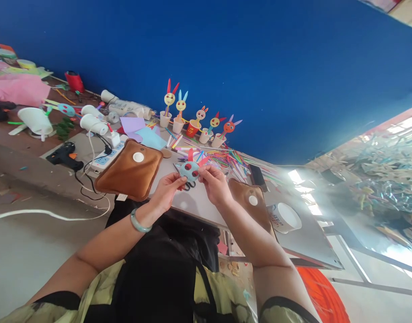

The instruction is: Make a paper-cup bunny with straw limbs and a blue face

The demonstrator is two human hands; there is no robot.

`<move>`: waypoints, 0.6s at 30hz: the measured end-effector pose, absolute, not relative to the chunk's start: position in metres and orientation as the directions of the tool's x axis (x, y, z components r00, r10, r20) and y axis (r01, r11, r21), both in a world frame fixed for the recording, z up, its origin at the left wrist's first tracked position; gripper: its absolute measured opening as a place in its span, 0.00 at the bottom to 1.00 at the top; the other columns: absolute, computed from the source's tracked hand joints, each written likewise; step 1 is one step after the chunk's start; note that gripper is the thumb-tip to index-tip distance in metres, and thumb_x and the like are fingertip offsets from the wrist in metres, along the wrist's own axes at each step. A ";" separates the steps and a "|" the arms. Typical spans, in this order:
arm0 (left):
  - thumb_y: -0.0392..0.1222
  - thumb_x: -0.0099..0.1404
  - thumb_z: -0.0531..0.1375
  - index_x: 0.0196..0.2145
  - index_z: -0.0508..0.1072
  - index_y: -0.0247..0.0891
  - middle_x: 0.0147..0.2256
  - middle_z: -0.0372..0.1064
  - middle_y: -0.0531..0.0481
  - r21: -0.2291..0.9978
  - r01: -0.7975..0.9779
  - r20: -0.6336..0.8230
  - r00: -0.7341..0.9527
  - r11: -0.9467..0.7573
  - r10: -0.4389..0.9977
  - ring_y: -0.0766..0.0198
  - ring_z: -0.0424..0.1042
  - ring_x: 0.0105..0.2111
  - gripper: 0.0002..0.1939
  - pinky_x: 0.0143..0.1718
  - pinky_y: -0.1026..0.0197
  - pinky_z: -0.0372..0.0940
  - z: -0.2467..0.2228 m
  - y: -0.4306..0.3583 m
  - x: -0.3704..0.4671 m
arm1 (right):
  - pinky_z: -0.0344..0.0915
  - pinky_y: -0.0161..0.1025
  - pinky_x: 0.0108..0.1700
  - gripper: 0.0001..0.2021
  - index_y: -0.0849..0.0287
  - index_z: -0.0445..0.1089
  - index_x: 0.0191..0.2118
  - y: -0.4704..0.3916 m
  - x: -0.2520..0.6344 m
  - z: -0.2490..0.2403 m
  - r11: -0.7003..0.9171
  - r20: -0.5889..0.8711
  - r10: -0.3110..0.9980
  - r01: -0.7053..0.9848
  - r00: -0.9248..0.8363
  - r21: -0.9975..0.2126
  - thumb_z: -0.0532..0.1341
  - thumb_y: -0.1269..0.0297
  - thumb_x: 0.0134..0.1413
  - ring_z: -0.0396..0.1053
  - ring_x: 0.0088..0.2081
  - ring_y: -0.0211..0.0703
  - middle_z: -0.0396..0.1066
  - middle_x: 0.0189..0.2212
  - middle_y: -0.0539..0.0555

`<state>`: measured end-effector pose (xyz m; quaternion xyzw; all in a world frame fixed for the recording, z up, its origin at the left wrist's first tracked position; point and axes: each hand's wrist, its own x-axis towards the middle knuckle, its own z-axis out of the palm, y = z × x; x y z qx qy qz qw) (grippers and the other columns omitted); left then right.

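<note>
A light-blue round bunny face (188,171) with red eyes and red ears is held up over the near edge of the table. My left hand (167,190) pinches its lower left edge between thumb and fingers. At its right edge, my right hand (215,183) pinches it beside one red eye. Black scissor handles (190,185) show just below the face, partly hidden. Behind it lie many coloured sticks (226,161). Finished bunny heads on sticks, such as the red-eared one (170,99), stand in cups along the blue wall.
A brown cushion (132,170) lies left of my hands, a second one (249,202) right, near a white tub (284,218). Further left are a power strip (108,158), a black glue gun (65,155), cables and tipped cups (93,124). Coloured paper (150,137) lies behind.
</note>
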<state>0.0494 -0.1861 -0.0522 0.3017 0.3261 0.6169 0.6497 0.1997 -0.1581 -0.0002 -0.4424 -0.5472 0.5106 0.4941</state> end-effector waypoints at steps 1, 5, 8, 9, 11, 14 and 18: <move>0.49 0.48 0.73 0.26 0.72 0.35 0.23 0.68 0.55 0.792 -0.608 -0.048 0.028 0.055 0.998 0.71 0.64 0.24 0.18 0.30 0.63 0.60 -0.052 -0.187 0.049 | 0.60 0.36 0.32 0.16 0.55 0.67 0.26 -0.158 0.199 -0.001 0.078 0.079 0.990 -0.018 -0.119 -0.997 0.70 0.50 0.44 0.59 0.25 0.35 0.64 0.22 0.46; 0.49 0.50 0.72 0.25 0.71 0.36 0.22 0.67 0.55 0.795 -0.605 -0.034 0.026 0.043 0.999 0.70 0.63 0.25 0.17 0.31 0.62 0.59 -0.052 -0.189 0.045 | 0.61 0.36 0.33 0.17 0.55 0.67 0.27 -0.160 0.197 -0.005 0.052 0.051 0.986 0.004 -0.160 -0.999 0.71 0.50 0.42 0.61 0.26 0.35 0.66 0.23 0.46; 0.49 0.51 0.71 0.26 0.71 0.36 0.22 0.67 0.55 0.813 -0.582 -0.017 0.031 0.032 0.999 0.70 0.63 0.25 0.16 0.31 0.62 0.59 -0.052 -0.190 0.043 | 0.60 0.37 0.32 0.17 0.55 0.69 0.27 -0.161 0.194 -0.009 0.065 0.056 0.979 0.044 -0.194 -0.997 0.72 0.49 0.41 0.62 0.26 0.36 0.68 0.22 0.46; 0.50 0.51 0.71 0.26 0.71 0.36 0.22 0.67 0.54 0.821 -0.570 -0.011 0.035 0.029 0.999 0.69 0.63 0.25 0.16 0.31 0.62 0.59 -0.052 -0.189 0.043 | 0.60 0.37 0.32 0.17 0.55 0.69 0.27 -0.161 0.193 -0.011 0.073 0.061 0.979 0.059 -0.194 -0.996 0.72 0.49 0.42 0.62 0.26 0.37 0.68 0.22 0.46; 0.51 0.52 0.70 0.26 0.71 0.36 0.23 0.67 0.54 0.840 -0.543 0.002 0.037 0.018 0.999 0.68 0.64 0.26 0.17 0.31 0.62 0.60 -0.054 -0.187 0.041 | 0.60 0.37 0.32 0.16 0.55 0.69 0.26 -0.160 0.192 -0.012 0.085 0.071 0.980 0.073 -0.186 -0.994 0.71 0.50 0.44 0.62 0.26 0.37 0.67 0.21 0.46; 0.53 0.56 0.68 0.29 0.71 0.36 0.25 0.68 0.52 0.876 -0.482 0.030 0.004 -0.024 1.000 0.66 0.66 0.27 0.18 0.33 0.60 0.62 -0.057 -0.185 0.037 | 0.61 0.37 0.33 0.15 0.55 0.67 0.24 -0.158 0.189 -0.012 0.110 0.101 0.984 0.056 -0.147 -0.992 0.70 0.52 0.45 0.61 0.26 0.36 0.64 0.19 0.45; 0.48 0.53 0.71 0.37 0.72 0.40 0.35 0.71 0.49 0.944 -0.230 0.196 -0.181 -0.236 0.964 0.60 0.70 0.37 0.18 0.44 0.56 0.63 -0.062 -0.187 0.028 | 0.61 0.36 0.32 0.14 0.55 0.65 0.24 -0.157 0.183 -0.010 0.162 0.159 0.986 0.071 -0.051 -0.984 0.69 0.54 0.44 0.61 0.26 0.36 0.66 0.20 0.45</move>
